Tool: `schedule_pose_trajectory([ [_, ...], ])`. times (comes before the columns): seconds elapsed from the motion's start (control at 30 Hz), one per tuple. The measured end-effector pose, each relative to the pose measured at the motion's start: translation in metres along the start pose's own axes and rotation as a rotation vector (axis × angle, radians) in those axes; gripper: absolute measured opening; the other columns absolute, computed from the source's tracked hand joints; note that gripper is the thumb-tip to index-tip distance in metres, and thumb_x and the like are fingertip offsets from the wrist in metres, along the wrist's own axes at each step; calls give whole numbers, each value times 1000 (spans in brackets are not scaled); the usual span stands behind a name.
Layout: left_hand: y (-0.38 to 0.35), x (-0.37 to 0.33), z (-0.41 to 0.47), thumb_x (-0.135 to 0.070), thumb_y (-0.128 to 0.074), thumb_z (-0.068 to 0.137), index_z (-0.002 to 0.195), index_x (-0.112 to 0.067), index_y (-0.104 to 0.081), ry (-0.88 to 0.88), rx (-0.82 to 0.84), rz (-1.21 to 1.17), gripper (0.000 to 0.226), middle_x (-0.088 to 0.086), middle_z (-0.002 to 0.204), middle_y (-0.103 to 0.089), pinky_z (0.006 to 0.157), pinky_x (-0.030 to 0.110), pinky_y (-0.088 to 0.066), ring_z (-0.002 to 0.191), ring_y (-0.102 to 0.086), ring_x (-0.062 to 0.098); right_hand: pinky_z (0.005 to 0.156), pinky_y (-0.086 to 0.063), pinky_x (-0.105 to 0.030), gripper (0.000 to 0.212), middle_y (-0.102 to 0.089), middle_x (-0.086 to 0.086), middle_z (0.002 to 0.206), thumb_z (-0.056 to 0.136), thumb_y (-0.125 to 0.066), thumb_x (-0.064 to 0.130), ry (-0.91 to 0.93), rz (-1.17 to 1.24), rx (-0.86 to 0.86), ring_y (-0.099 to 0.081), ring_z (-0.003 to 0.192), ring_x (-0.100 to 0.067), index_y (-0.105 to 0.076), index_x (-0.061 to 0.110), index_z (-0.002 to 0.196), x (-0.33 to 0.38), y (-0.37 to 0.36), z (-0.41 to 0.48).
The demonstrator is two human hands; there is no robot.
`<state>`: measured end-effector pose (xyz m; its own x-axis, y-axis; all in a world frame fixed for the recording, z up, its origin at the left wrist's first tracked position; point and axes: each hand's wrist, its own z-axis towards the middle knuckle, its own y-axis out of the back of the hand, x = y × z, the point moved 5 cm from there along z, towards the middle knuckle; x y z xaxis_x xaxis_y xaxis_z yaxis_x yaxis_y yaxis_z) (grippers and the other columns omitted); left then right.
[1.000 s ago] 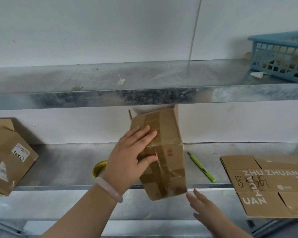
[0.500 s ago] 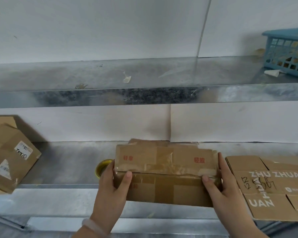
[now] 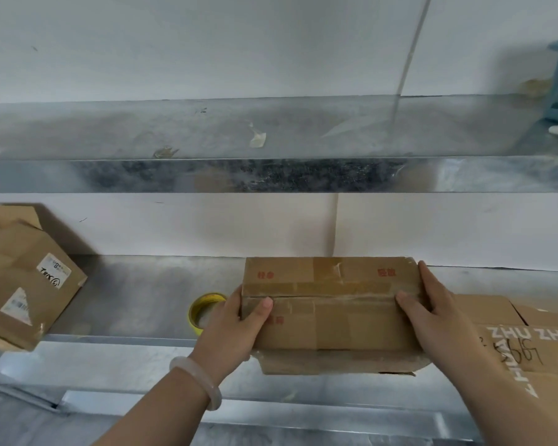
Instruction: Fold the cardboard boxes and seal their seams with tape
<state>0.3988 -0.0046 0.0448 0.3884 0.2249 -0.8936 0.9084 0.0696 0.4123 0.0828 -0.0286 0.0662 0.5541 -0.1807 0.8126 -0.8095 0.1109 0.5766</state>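
At the tabletop's front, centre: the cardboard box (image 3: 331,317) lay lengthwise between both hands, and a ragged lower flap jutted towards me past the edge of the tabletop (image 3: 136,291).
Left hand (image 3: 236,326): gripped the box's left end, with the thumb laid over the top and touching the seam. The rest of it went round the end, out of my sight.
Right hand (image 3: 432,313): gripped the right end, thumb on the seam, fingers (image 3: 430,284) flat along the end wall.
Seam: ran left to right across the upper face. The two flaps met, but I saw only old, wrinkled brown strips on them and nothing I could call fresh tape.
Weight: judged light, likely empty, though I could not see inside.
Stiffness: judged firm at the edges and corners. The flaps looked creased and tired, so they would probably spring up if released.
Surface: the old tape looked slick, and bare card should give better purchase.
Where to hold: at the ends near the corners, with thumbs pinning the flaps. One hand would have to hold both flaps down while the other fetched tape.
Tape roll (image 3: 203,309): yellow, on the tabletop just beside the left hand and partly hidden by it.
Elsewhere: a labelled box (image 3: 26,284) at far left, flattened cartons (image 3: 535,346) just beside the right hand, and a steel shelf (image 3: 271,175) above.
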Motion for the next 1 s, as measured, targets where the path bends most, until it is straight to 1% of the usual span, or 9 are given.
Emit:
schedule_pose_trajectory([
  [0.23,12,29,19,-54,-54,88,116,-38,-53,78,-42,21,32,-16,106,-62,71,20,-48,98,-60,6,112,-32,-47,76,-23,5,158,95,-41,58,-33,-154,222,-29,141,-25,2,41,154,1,-41,18],
  [0.3,16,35,26,-52,-54,90,136,-36,-41,74,-1,110,50,-14,124,-53,90,30,-49,117,-53,14,113,-34,-47,76,-18,1,160,97,-39,56,-77,-175,273,-30,142,-27,9,39,154,-8,-58,15],
  [0.37,15,37,28,-53,-53,90,152,-35,-12,91,22,180,76,-8,144,-33,109,39,-36,134,-34,19,110,-37,-46,74,-17,0,161,97,-37,58,-87,-190,251,-31,141,-28,11,44,152,-16,-66,13],
  [0.47,14,33,33,-43,-58,90,151,-43,2,25,-39,153,85,-8,148,-29,107,38,-35,127,-33,13,108,-39,-46,71,-20,1,159,95,-35,61,-80,-211,237,-35,138,-28,9,49,149,-20,-67,18],
  [0.67,12,20,60,-55,-43,92,143,-44,-17,-22,-87,268,59,-10,146,-26,96,33,-40,116,-43,16,106,-41,-45,60,-32,1,153,96,-41,56,-101,-44,239,-44,127,-24,-9,51,147,-13,-68,38],
  [0.77,7,21,68,-54,-37,96,148,-39,-15,-49,-52,317,58,-11,154,-20,105,33,-34,132,-38,18,116,-26,-40,61,-17,12,161,98,-36,56,-9,-148,275,-27,144,-19,-5,51,150,-9,-72,44],
  [0.83,8,23,72,-50,-40,97,149,-41,-15,-57,-34,322,58,-13,154,-20,102,28,-34,126,-39,12,117,-20,-37,59,-10,15,162,100,-36,51,29,-211,280,-19,147,-15,-8,49,152,-8,-73,47],
  [0.9,8,21,74,-47,-42,97,150,-40,-17,-75,-38,359,59,-14,153,-20,98,24,-34,119,-40,8,117,-20,-36,57,-5,14,163,102,-34,47,27,-262,291,-17,148,-15,-8,47,153,-6,-75,49],
  [1.0,4,15,75,-47,-38,98,152,-32,-14,-69,-62,539,61,-7,154,-19,107,32,-34,134,-35,18,116,-27,-42,58,-2,8,164,102,-23,49,-10,-433,295,-21,147,-22,3,43,153,1,-79,50],
])
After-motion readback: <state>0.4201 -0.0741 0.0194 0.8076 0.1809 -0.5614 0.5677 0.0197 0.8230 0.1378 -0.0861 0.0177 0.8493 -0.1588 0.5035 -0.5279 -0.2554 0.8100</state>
